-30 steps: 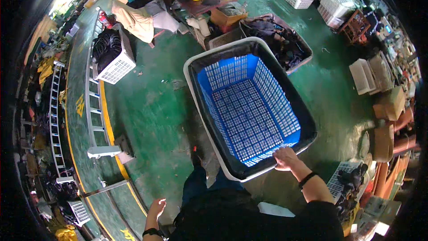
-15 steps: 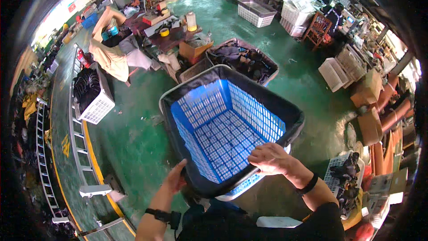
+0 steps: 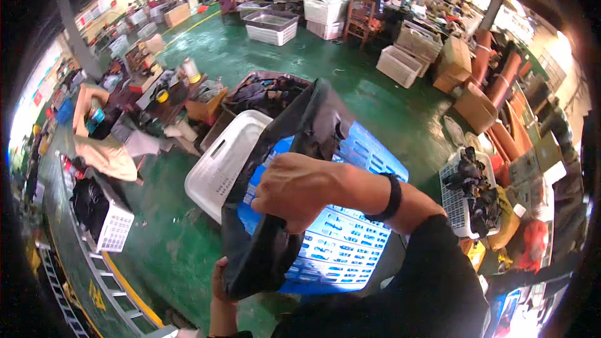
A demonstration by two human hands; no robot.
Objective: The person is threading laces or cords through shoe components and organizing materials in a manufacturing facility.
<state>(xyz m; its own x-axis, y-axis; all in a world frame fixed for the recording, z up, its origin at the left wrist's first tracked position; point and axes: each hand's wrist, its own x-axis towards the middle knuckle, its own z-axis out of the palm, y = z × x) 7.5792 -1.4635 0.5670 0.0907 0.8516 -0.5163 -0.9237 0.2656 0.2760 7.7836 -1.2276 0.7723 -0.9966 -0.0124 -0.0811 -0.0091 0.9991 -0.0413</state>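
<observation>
Gripping a blue basket [image 3: 347, 238] near a cloth-filled bin [image 3: 269, 74].

Worn on the person's head, the wide fisheye camera looks down and forward from above the blue basket [image 3: 350, 241] — near enough for it to loom mid-frame — and sees past it over the green floor [image 3: 357, 78] to stacked white crates [image 3: 325, 9] well beyond it.

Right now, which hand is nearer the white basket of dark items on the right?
Right. The right hand, on the black lining, is left of the white basket; the left hand, at the lining's corner, is farther left.
</observation>
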